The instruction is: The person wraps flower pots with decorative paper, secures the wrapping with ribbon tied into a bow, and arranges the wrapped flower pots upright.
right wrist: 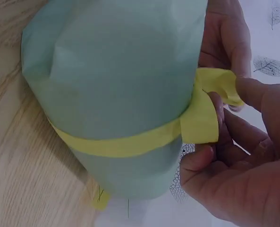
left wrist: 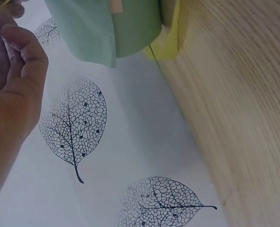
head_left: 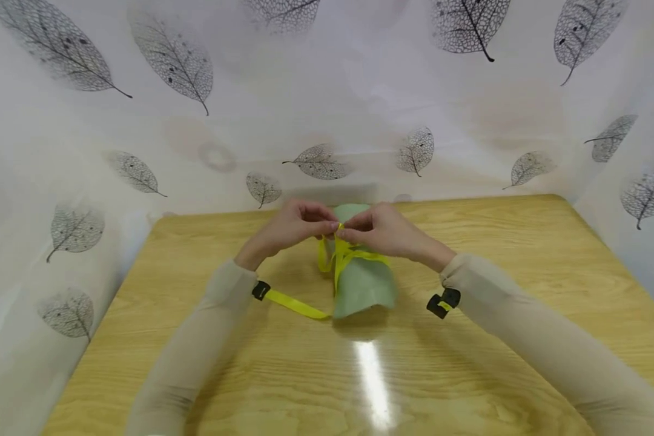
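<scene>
A pale green paper-wrapped bundle (head_left: 365,281) lies on the table between my hands. A yellow ribbon (right wrist: 125,145) runs round it, with loops and loose lengths at its top. My left hand (head_left: 291,229) pinches the ribbon above the bundle between thumb and forefinger. Close against it, my right hand (head_left: 389,233) pinches the ribbon too, its fingers curled round a folded part in the right wrist view. In the left wrist view the left hand (left wrist: 19,71) is at the edge, its fingertips partly cut off, beside the green paper (left wrist: 88,33).
The wooden table (head_left: 240,375) reaches back to a white cloth backdrop (head_left: 327,91) printed with dark leaves. A yellow strip (head_left: 297,304) stretches from near the left wrist's black device (head_left: 260,290) towards the bundle's front. Another black device (head_left: 442,303) hangs at the right wrist.
</scene>
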`<state>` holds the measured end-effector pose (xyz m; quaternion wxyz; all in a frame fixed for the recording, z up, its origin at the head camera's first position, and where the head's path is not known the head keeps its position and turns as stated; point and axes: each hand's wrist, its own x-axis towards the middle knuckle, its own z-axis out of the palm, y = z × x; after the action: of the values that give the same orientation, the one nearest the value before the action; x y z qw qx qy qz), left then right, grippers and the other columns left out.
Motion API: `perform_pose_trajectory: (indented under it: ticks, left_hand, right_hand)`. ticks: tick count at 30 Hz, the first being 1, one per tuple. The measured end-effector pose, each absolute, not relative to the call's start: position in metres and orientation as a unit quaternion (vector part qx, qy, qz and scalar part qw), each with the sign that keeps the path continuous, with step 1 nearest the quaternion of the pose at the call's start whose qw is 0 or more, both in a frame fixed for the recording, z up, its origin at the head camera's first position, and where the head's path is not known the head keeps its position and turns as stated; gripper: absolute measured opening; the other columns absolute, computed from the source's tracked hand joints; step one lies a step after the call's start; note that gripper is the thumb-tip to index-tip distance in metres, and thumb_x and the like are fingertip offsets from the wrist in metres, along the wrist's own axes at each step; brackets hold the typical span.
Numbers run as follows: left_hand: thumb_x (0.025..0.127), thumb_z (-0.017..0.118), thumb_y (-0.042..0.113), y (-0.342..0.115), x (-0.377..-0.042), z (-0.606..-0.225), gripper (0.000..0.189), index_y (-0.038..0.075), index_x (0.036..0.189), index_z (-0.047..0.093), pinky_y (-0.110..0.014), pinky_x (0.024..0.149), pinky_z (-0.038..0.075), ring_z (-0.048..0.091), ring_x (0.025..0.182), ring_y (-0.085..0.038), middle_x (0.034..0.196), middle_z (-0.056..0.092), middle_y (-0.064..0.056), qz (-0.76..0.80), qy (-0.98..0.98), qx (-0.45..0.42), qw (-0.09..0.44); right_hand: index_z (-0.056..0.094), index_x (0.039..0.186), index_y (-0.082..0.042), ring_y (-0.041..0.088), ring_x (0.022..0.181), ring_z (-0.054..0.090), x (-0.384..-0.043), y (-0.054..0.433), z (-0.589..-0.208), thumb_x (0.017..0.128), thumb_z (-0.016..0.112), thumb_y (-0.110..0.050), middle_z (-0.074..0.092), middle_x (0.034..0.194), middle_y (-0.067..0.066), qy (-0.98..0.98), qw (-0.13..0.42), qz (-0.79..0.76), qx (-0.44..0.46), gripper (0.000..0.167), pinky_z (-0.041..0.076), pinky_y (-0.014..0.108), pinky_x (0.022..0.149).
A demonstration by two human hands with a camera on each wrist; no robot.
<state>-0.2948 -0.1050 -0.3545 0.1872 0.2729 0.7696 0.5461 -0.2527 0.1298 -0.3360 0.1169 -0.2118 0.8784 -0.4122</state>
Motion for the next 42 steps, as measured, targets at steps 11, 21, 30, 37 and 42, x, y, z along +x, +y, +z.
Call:
perform_pose_trajectory:
  ticks: [11,21,30,37,42]
  left_hand:
    - [0.099,0.068,0.014,-0.109,-0.290,-0.355,0.017,0.003,0.110,0.074,-0.028,0.077,0.056,0.066,0.089,-0.027,0.102,0.074,-0.013,0.558,0.769,0.254,0.183]
    - [0.097,0.071,0.033,-0.128,-0.293,-0.373,0.034,0.012,0.124,0.070,-0.037,0.090,0.057,0.070,0.107,-0.031,0.124,0.071,-0.013,0.411,0.846,0.271,0.204]
    - [0.094,0.074,0.023,-0.116,-0.287,-0.398,0.021,0.010,0.110,0.077,-0.030,0.089,0.057,0.068,0.100,-0.019,0.112,0.072,-0.007,0.210,0.874,0.395,0.187]
    - [0.099,0.068,0.024,-0.137,-0.273,-0.377,0.021,0.014,0.080,0.068,-0.021,0.062,0.042,0.049,0.064,-0.005,0.070,0.059,0.008,0.241,0.869,0.377,0.210]
    - [0.101,0.066,0.024,-0.137,-0.243,-0.349,0.018,0.011,0.090,0.070,-0.025,0.060,0.048,0.062,0.067,-0.025,0.071,0.066,0.002,0.345,0.824,0.358,0.272]
  right_hand:
    - [0.080,0.105,-0.010,0.011,0.066,0.059,-0.250,0.119,-0.337,0.097,0.068,-0.022,0.078,0.090,0.003,0.873,0.107,-0.433,-0.197,0.018,0.050,0.024,0.058]
    - [0.079,0.108,-0.009,0.012,0.077,0.064,-0.249,0.117,-0.333,0.097,0.069,-0.022,0.079,0.097,0.006,0.876,0.102,-0.434,-0.185,0.020,0.052,0.023,0.062]
    - [0.080,0.109,-0.010,0.011,0.077,0.064,-0.252,0.117,-0.334,0.097,0.069,-0.023,0.079,0.097,0.005,0.881,0.099,-0.421,-0.191,0.020,0.050,0.021,0.061]
    - [0.081,0.102,-0.011,0.010,0.065,0.057,-0.253,0.115,-0.334,0.096,0.070,-0.022,0.076,0.083,0.001,0.879,0.092,-0.414,-0.218,0.017,0.045,0.022,0.057]
    - [0.081,0.100,-0.011,0.010,0.064,0.058,-0.253,0.113,-0.331,0.095,0.071,-0.022,0.077,0.082,0.000,0.883,0.086,-0.396,-0.238,0.015,0.046,0.023,0.057]
